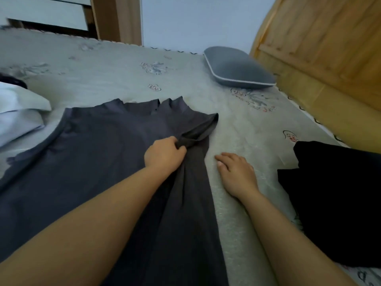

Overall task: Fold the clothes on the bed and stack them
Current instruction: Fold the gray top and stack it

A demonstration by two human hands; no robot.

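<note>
At nine o'clock a pale folded garment (pixel 18 112) lay at the edge of the bed (pixel 115 79). The dark grey shirt (pixel 86 153) was spread flat across the centre-left, collar toward twelve o'clock. The left hand (pixel 165 154) pinched the shirt's right sleeve (pixel 200 129), its fingers curled round a bunch of the cloth. The right hand (pixel 237 174) rested flat on the bedcover just beside the shirt's edge, fingers relaxed, holding nothing. A grey pillow (pixel 237 68) lay at one o'clock, near the wooden headboard (pixel 321 48). A black garment (pixel 334 203) lay at four o'clock.
</note>
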